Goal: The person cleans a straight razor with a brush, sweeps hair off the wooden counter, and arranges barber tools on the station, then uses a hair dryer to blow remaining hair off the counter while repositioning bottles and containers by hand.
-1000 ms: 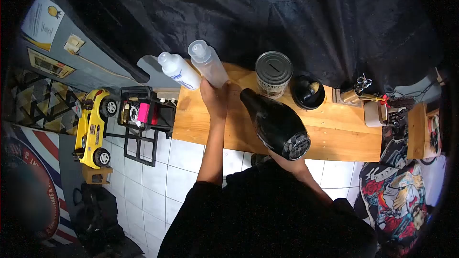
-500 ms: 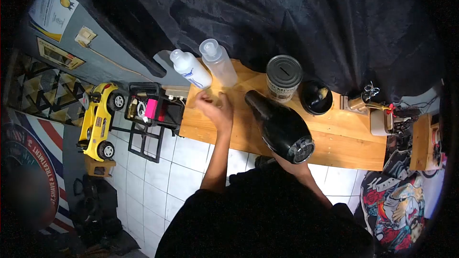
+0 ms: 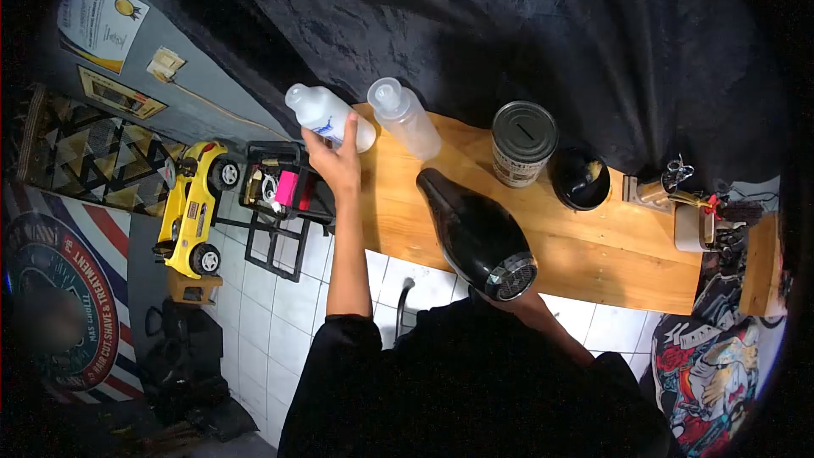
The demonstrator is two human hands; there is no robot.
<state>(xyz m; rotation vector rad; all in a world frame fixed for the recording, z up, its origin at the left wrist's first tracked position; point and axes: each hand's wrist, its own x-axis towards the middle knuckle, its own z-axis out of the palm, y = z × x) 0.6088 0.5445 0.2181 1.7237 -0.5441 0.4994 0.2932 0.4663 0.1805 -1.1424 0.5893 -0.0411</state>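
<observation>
My left hand (image 3: 337,165) is at the white bottle (image 3: 339,123) with blue lettering, thumb on one side and fingers on the other. The bottle leans to the left at the table's far left corner. Just right of it stands a clear, frosted squeeze bottle (image 3: 409,123). My right hand (image 3: 519,304) holds a black hair dryer (image 3: 475,229) from below; the dryer hides its handle and most of my fingers. The dryer's nozzle points up and left, and its rear grille faces me.
On the wooden table (image 3: 610,246) are a lidded can (image 3: 524,144), a black bowl (image 3: 580,180) and a holder with scissors (image 3: 677,174). A black cart (image 3: 280,191) and a yellow toy car (image 3: 193,208) stand at left. A dark curtain (image 3: 475,25) hangs behind.
My left hand has moved left and up onto the white bottle, which now tilts farther from the clear one. The hair dryer has shifted slightly left in my right hand. The view has shifted too.
</observation>
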